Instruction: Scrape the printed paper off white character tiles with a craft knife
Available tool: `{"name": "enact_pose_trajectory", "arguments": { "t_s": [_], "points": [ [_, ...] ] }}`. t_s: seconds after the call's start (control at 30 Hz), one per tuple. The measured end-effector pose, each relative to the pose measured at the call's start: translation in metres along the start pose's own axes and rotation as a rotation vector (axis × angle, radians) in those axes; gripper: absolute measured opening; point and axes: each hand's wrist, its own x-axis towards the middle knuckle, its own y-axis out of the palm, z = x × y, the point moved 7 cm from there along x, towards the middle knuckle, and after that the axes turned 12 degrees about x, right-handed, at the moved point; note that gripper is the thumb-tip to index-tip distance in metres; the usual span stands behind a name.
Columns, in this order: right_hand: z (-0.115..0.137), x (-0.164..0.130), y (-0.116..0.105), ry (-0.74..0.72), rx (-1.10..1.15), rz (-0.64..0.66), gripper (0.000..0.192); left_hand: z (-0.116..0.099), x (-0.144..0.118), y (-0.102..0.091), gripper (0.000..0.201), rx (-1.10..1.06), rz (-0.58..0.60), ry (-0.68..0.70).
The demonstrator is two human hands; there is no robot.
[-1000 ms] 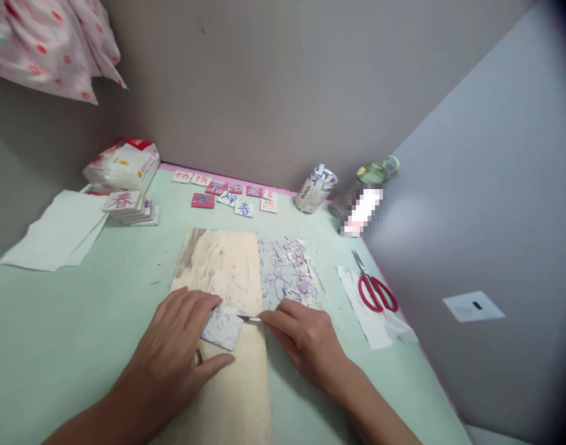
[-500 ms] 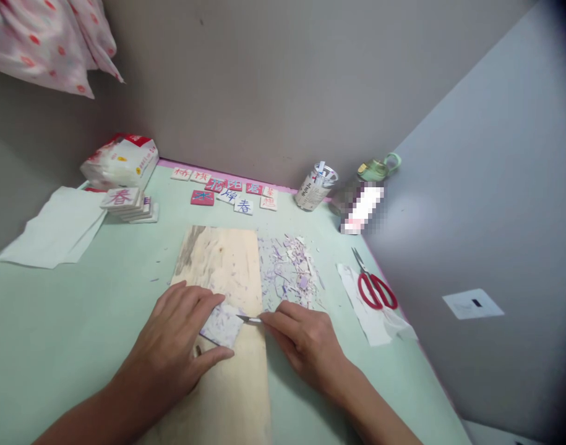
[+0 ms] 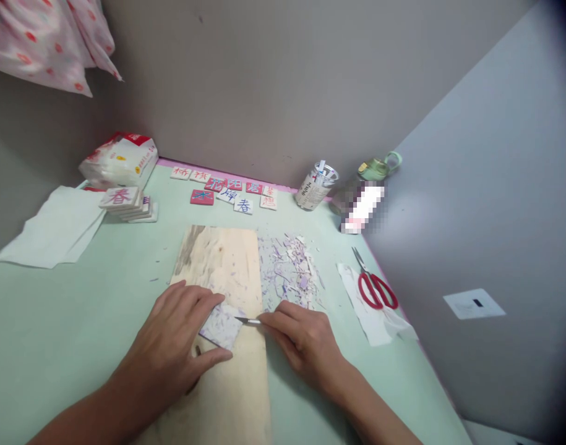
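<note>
My left hand [image 3: 180, 340] presses flat on a small square tile [image 3: 221, 326] with purple marks, which lies on a pale wooden board [image 3: 222, 266]. My right hand [image 3: 301, 340] grips a thin metal carving blade [image 3: 248, 321]. The blade's tip touches the tile's right edge. A heap of white and purple shavings [image 3: 289, 272] lies just right of the board, beyond my right hand.
Red-handled scissors [image 3: 374, 287] rest on a white paper at the right. Carved character tiles [image 3: 231, 194] line the far edge, a stack of tiles [image 3: 125, 204] and a tissue pack [image 3: 120, 161] sit far left, white sheets [image 3: 55, 228] beside them. A jar [image 3: 316, 187] and bottle [image 3: 370, 185] stand at the corner.
Both hands stay almost in place on the tile and blade; the view has shifted slightly.
</note>
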Motion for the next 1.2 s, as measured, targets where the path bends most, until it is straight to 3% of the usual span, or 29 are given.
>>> {"name": "enact_pose_trajectory", "arguments": {
  "t_s": [0.2,0.37,0.7,0.87,1.2],
  "points": [
    [-0.001,0.000,0.001,0.011,-0.004,-0.009,0.027,0.012,-0.005,0.006,0.038,-0.125,0.080,-0.015],
    [0.000,-0.003,0.002,0.004,-0.014,0.006,0.027,0.013,-0.006,0.007,0.040,-0.141,0.072,-0.038],
    [-0.009,-0.001,0.001,0.123,0.117,-0.005,0.026,0.011,-0.005,0.006,0.044,-0.084,0.005,-0.007],
    [-0.008,-0.004,0.003,0.179,0.223,0.091,0.022,0.010,-0.006,0.006,0.043,-0.092,-0.018,-0.025],
    [-0.001,-0.001,0.002,0.043,0.009,-0.022,0.029,0.007,-0.003,0.002,0.044,-0.060,-0.032,-0.032]
  ]
}}
